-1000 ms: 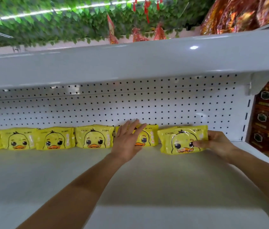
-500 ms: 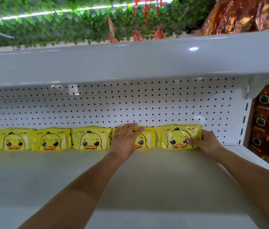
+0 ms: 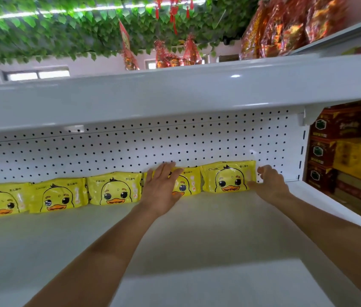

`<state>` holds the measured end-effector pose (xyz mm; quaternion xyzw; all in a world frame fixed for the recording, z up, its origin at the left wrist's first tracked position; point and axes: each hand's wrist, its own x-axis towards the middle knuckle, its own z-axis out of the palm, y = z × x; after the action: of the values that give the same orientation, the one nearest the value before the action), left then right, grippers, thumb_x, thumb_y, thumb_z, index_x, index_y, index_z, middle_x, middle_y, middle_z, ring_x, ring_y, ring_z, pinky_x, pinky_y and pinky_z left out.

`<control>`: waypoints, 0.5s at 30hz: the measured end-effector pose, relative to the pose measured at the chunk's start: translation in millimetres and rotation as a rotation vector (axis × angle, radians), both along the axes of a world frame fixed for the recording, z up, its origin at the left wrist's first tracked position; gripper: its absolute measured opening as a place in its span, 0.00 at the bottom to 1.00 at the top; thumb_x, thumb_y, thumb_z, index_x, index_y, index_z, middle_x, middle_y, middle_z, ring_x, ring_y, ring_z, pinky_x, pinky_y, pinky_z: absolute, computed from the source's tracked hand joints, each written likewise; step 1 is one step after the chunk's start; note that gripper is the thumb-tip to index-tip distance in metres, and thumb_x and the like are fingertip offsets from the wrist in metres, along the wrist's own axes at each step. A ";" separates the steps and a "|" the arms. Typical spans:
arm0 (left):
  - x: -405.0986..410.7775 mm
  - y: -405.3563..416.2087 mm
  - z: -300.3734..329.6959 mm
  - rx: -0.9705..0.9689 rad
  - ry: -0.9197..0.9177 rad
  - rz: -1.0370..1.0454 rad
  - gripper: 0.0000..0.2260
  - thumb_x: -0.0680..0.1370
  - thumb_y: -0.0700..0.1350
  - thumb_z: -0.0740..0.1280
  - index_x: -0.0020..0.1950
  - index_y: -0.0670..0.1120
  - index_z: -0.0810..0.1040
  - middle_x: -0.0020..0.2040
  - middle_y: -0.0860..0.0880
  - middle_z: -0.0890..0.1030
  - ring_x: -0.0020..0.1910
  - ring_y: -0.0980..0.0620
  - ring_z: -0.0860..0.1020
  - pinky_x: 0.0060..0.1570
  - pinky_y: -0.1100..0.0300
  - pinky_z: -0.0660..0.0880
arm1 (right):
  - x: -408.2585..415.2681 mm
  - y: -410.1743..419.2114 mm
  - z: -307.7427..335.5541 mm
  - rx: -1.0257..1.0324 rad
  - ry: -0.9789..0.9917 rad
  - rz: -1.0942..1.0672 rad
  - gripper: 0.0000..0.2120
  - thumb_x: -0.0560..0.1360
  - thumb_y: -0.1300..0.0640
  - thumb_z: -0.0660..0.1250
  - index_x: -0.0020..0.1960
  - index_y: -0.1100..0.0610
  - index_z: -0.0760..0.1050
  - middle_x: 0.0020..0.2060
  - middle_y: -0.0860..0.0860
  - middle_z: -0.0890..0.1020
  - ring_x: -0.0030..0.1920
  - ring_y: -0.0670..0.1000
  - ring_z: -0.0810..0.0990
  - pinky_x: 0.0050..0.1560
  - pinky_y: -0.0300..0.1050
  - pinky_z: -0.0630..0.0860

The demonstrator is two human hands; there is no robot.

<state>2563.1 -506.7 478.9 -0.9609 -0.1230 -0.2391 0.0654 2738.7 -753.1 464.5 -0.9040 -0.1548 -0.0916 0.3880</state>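
Note:
A row of yellow wipe packs with a duck face stands against the pegboard (image 3: 130,147) at the back of the white shelf (image 3: 197,251). My left hand (image 3: 161,189) lies flat, fingers straight, on the front of the second pack from the right (image 3: 189,182) and hides most of it. My right hand (image 3: 268,185) is at the right end of the rightmost pack (image 3: 226,177), thumb on its lower front corner and fingers curled round its end. That pack stands upright in line with the others (image 3: 114,188).
The upper shelf (image 3: 175,96) overhangs close above the packs. Past the shelf's right end stand stacked red and yellow boxes (image 3: 334,140). Red snack bags (image 3: 286,29) fill the top shelf, and green leaf garlands hang overhead.
My right hand has pushed the rightmost pack back from the shelf's front area to the pegboard, into line with the row. My left hand has stayed on the neighbouring pack.

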 end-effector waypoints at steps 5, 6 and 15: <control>-40.3 -21.6 10.2 -0.059 0.055 -0.074 0.21 0.79 0.57 0.63 0.71 0.57 0.67 0.70 0.56 0.69 0.69 0.53 0.66 0.61 0.55 0.68 | -60.6 -19.7 5.4 -0.197 -0.102 0.111 0.17 0.74 0.51 0.68 0.62 0.52 0.72 0.59 0.51 0.75 0.58 0.53 0.76 0.60 0.52 0.72; -50.1 -25.3 11.3 -0.073 0.069 -0.082 0.20 0.79 0.57 0.62 0.71 0.57 0.67 0.69 0.56 0.70 0.68 0.53 0.67 0.58 0.56 0.69 | -76.0 -22.7 6.6 -0.217 -0.122 0.122 0.15 0.75 0.51 0.68 0.61 0.52 0.73 0.58 0.50 0.76 0.57 0.52 0.76 0.59 0.50 0.72; -143.6 -53.6 3.2 -0.235 0.053 -0.238 0.17 0.78 0.57 0.63 0.67 0.58 0.72 0.66 0.59 0.74 0.65 0.55 0.73 0.58 0.56 0.72 | -229.4 -50.3 -1.1 -0.351 -0.362 0.171 0.11 0.77 0.51 0.65 0.59 0.49 0.75 0.55 0.47 0.78 0.55 0.49 0.76 0.55 0.46 0.70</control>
<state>2419.5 -560.4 482.1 -0.9757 -0.0339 -0.2038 -0.0730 2509.3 -803.4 463.4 -0.9101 -0.3108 -0.1903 0.1974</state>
